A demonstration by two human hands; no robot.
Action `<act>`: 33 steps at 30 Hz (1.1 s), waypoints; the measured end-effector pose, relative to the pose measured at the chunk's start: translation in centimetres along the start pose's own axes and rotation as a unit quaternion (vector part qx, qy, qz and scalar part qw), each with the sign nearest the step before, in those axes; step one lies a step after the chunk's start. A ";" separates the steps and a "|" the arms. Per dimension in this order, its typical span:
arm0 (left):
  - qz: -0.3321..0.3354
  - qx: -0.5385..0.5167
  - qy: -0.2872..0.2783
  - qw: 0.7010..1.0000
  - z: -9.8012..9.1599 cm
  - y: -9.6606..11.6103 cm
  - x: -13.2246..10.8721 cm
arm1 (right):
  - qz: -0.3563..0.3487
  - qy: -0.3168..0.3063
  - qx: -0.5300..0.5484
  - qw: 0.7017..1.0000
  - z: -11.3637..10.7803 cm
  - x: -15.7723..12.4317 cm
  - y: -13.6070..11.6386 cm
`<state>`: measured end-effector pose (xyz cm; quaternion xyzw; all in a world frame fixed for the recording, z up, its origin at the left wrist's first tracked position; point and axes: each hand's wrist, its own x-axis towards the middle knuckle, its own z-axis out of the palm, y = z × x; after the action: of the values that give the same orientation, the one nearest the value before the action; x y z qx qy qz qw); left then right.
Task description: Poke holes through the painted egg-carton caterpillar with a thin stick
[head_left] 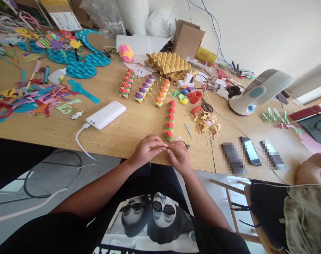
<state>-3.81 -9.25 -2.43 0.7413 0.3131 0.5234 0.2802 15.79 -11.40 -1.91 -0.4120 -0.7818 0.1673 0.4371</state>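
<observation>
My left hand (149,149) and my right hand (178,155) meet at the table's front edge, fingertips pinched together. Whatever lies between them is too small or hidden to name. Just beyond them stands an egg-carton strip (169,118) whose bumps are covered in red and green. A dark packet with clear plastic (186,145) lies partly behind my right hand. To the right of the strip is a thin blue stick (188,130). Further back stand three more decorated strips: a red and green one (126,83), a purple one (144,88) and an orange one (162,92).
A white power bank (106,115) with a cable lies left. Torn carton scraps (206,121), scissors (207,104), a red cup (195,97) and a small fan (255,91) stand right. Paper cuttings (41,97) cover the left. Another person's arm (312,169) rests at far right.
</observation>
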 end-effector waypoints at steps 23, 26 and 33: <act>-0.013 -0.002 0.010 1.000 -0.1 0.4 -0.1 | 0.002 -0.011 0.023 1.000 -0.3 0.1 -0.3; -0.005 -0.001 0.006 1.000 -0.1 0.4 0.0 | -0.001 -0.006 0.021 1.000 -0.2 0.1 -0.3; -0.021 -0.016 -0.002 1.000 -0.2 0.8 0.0 | 0.006 -0.008 0.030 1.000 -0.2 0.2 -0.3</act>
<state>-3.88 -9.74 -1.74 0.7311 0.3197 0.5211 0.3030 15.75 -11.45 -1.44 -0.4023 -0.7773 0.1964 0.4420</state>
